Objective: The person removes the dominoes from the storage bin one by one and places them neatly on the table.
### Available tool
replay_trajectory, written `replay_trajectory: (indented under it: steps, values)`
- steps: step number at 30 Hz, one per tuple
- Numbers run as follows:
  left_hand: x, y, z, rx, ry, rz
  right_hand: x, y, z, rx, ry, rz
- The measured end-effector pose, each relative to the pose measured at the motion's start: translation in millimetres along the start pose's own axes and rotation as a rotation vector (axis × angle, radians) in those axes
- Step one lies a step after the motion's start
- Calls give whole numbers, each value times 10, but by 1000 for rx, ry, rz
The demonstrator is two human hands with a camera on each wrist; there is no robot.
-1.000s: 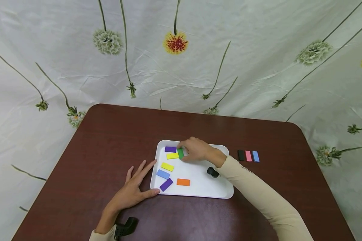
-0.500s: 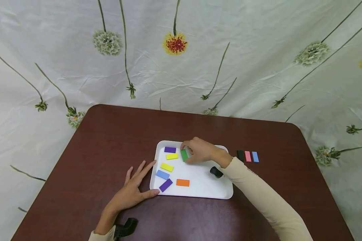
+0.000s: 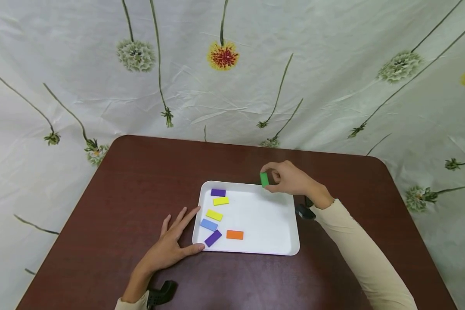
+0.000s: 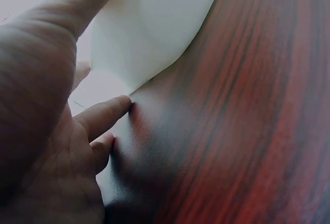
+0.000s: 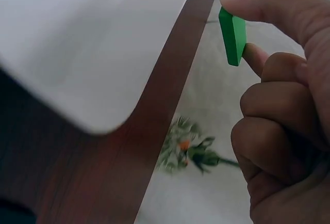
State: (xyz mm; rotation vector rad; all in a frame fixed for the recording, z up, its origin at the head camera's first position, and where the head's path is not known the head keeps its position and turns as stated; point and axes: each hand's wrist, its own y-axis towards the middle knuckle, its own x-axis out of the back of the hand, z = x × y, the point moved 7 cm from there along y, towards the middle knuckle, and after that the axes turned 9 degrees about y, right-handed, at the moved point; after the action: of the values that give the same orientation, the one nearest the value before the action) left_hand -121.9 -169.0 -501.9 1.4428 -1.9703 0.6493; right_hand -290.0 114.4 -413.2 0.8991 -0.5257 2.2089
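My right hand [image 3: 292, 180] pinches a green rectangular block [image 3: 264, 179] between thumb and index finger, over the far right part of the white tray's rim. In the right wrist view the green block [image 5: 233, 37] is held up off the surface, with the other fingers curled into the palm. My left hand [image 3: 171, 245] lies spread at the tray's left side, its index finger and thumb touching the edge of the white tray [image 3: 269, 228]. In the left wrist view its fingertips meet the dark table beside the tray [image 4: 154, 28].
Inside the tray, purple [image 3: 218, 192], yellow [image 3: 221, 201] and blue [image 3: 209, 224] blocks lie along the left, with a second yellow [image 3: 215, 215] and purple one [image 3: 213, 238]. An orange block [image 3: 235, 234] lies nearer the middle. The brown table [image 3: 159, 172] ends before a floral cloth [image 3: 329, 86].
My right hand has lifted the green block from beside the yellow one and carried it right and away from me. It now covers the blocks right of the tray. The left hand stays put.
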Motion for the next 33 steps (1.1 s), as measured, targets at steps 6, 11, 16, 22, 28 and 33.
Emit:
replay_trajectory:
  steps: [6,11,16,22,28,33]
  values:
    - [1,-9,-1,4,-6,4,181,-254,-203,-40,-26,-41]
    - [-6,-11,-5,2,-14,4,319,-477,-437,-73,-42,-93]
    - [-2,-5,-13,2,-23,4,465,-707,-646,-140,-61,-129]
    - [9,4,-23,9,-11,0,555,-972,-842,-168,-57,-157]
    - [5,2,-26,10,-13,2,577,-1265,-1104,-218,-66,-187]
    - [5,-3,-12,16,-12,1,571,-1443,-1259,-258,-58,-209]
